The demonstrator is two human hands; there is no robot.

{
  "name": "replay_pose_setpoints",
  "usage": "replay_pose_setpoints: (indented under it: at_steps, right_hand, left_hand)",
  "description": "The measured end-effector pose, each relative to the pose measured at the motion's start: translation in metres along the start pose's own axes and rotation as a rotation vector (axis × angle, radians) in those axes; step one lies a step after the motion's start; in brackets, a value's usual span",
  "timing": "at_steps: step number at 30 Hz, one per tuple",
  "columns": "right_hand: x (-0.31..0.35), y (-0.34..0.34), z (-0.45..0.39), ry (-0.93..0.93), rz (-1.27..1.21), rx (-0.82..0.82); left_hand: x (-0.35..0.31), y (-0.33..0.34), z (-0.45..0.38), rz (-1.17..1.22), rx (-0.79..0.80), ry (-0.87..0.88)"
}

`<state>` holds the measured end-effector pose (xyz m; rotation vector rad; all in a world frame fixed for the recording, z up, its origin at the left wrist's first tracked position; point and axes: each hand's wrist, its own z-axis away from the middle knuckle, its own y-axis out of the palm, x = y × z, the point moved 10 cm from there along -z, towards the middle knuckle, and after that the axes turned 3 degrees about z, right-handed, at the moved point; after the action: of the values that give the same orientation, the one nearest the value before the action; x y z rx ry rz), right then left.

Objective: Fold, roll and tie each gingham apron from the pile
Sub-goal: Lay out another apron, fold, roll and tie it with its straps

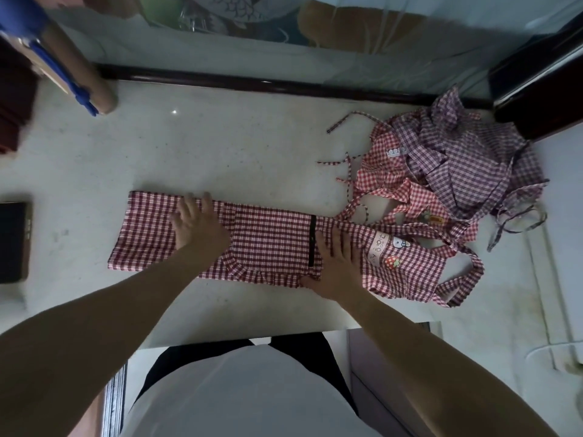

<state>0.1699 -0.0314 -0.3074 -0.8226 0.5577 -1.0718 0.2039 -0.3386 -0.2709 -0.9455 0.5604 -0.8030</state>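
Both my hands lie flat, fingers straight and slightly apart, on the folded apron point(268, 244): left hand point(197, 223), right hand point(336, 263). Pile point(457, 165) waits behind, right.

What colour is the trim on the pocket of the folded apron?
Black, a narrow strip on the dark red gingham apron; head view.

- A pale, faintly speckled bench point(239, 146) fills most of the view, its surface glossy enough to carry a small bright glint of light.
- A dark wooden rail point(252, 82) runs along the far edge of it.
- Beyond the rail lies a shiny, reflective sheet point(315, 61).
- A dark block point(536, 86) stands at the far right corner.
- A dark flat panel point(12, 241) sits at the left edge.
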Motion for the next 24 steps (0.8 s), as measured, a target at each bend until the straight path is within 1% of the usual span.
replay_pose_setpoints:
  at_steps: [2,3,4,5,7,8,9,10,11,12,13,14,15,16,17,18,19,21,23,24]
  right_hand:
    - [0.008,-0.001,0.001,0.015,-0.028,0.006]
    - [0.011,-0.004,0.001,0.018,-0.041,0.015]
    - [0.015,-0.001,-0.003,0.013,-0.059,0.037]
    - [0.016,0.000,-0.007,-0.011,-0.073,0.056]
    - [0.017,-0.001,-0.011,-0.132,-0.088,0.081]
    - [0.011,-0.005,-0.010,-0.211,-0.120,0.050]
    - [-0.002,-0.016,-0.005,-0.256,-0.183,-0.023]
    - [-0.024,-0.029,0.001,-0.237,-0.250,-0.130]
    - [-0.065,-0.042,0.012,-0.152,-0.286,-0.261]
    - [-0.096,-0.051,0.023,-0.033,-0.291,-0.385]
    - [-0.138,-0.055,0.037,0.122,-0.307,-0.461]
    - [-0.176,-0.043,0.046,0.284,-0.349,-0.467]
    - [-0.211,-0.027,0.056,0.441,-0.429,-0.412]
    - [-0.239,-0.008,0.066,0.560,-0.532,-0.331]
    - [-0.252,0.007,0.070,0.579,-0.623,-0.264]
    - [-0.254,0.016,0.072,0.532,-0.680,-0.222]
    - [-0.253,0.020,0.072,0.482,-0.705,-0.197]
    - [-0.258,0.028,0.069,0.447,-0.754,-0.173]
    - [-0.263,0.032,0.067,0.492,-0.840,-0.087]
    - [-0.265,0.041,0.066,0.529,-0.886,0.007]
  left_hand:
    - [-0.068,-0.001,0.026,0.012,-0.024,0.212]
    - [-0.100,0.006,0.042,0.019,0.005,0.298]
    - [-0.127,0.016,0.057,0.030,0.047,0.349]
    - [-0.151,0.028,0.069,0.029,0.103,0.362]
    - [-0.176,0.055,0.079,0.027,0.227,0.298]
    - [-0.181,0.067,0.079,0.044,0.282,0.232]
    - [-0.183,0.076,0.076,0.076,0.327,0.157]
    - [-0.184,0.085,0.074,0.103,0.368,0.103]
    - [-0.195,0.092,0.074,0.095,0.392,0.086]
    - [-0.191,0.096,0.073,0.064,0.398,0.087]
    - [-0.197,0.101,0.074,0.029,0.391,0.097]
    - [-0.196,0.104,0.075,0.010,0.385,0.095]
    - [-0.198,0.108,0.076,-0.005,0.368,0.083]
    - [-0.202,0.111,0.076,-0.017,0.344,0.074]
    - [-0.203,0.112,0.076,-0.031,0.315,0.061]
    - [-0.201,0.112,0.075,-0.036,0.296,0.047]
    - [-0.201,0.111,0.074,-0.036,0.293,0.039]
    - [-0.202,0.111,0.074,-0.026,0.304,0.030]
    - [-0.201,0.110,0.075,-0.029,0.294,0.022]
    - [-0.202,0.110,0.074,-0.037,0.291,0.017]
